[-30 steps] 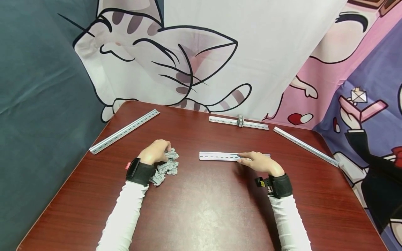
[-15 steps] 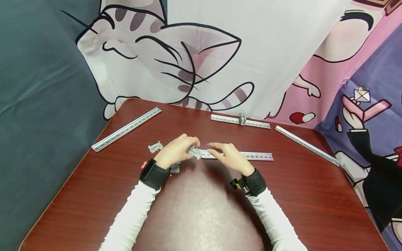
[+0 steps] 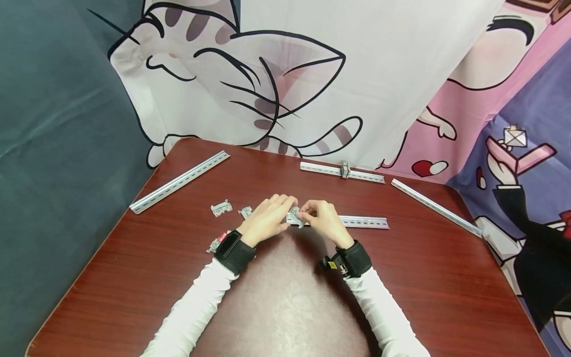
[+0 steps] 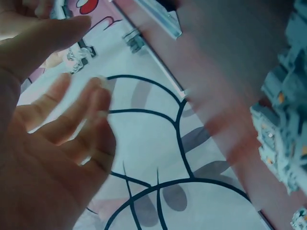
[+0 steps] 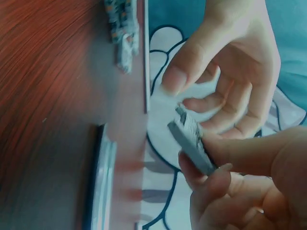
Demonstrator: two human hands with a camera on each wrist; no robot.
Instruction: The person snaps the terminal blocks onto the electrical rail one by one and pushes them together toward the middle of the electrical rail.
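My right hand (image 3: 324, 220) pinches a grey terminal block (image 3: 293, 217) between thumb and fingers, held above the left end of the near DIN rail (image 3: 363, 222). In the right wrist view the block (image 5: 192, 141) is tilted, its narrow edge showing. My left hand (image 3: 267, 220) is right beside it, thumb and fingers spread apart and gripping nothing. Past the left thumb, the left wrist view shows part of the block (image 4: 79, 55). Behind the left hand lie loose terminal blocks (image 3: 221, 208), some partly hidden by that hand and wrist.
One DIN rail (image 3: 180, 182) lies slanted along the table's left side, another (image 3: 434, 207) along the right. At the back a shorter rail (image 3: 316, 169) carries a mounted terminal block (image 3: 345, 170). A printed cloth (image 3: 379, 74) hangs behind the table (image 3: 285, 302).
The left hand took a terminal block from the pile and carried it right to the near rail. The right hand left the rail, moved left, and now holds that block; the left fingers have let go.
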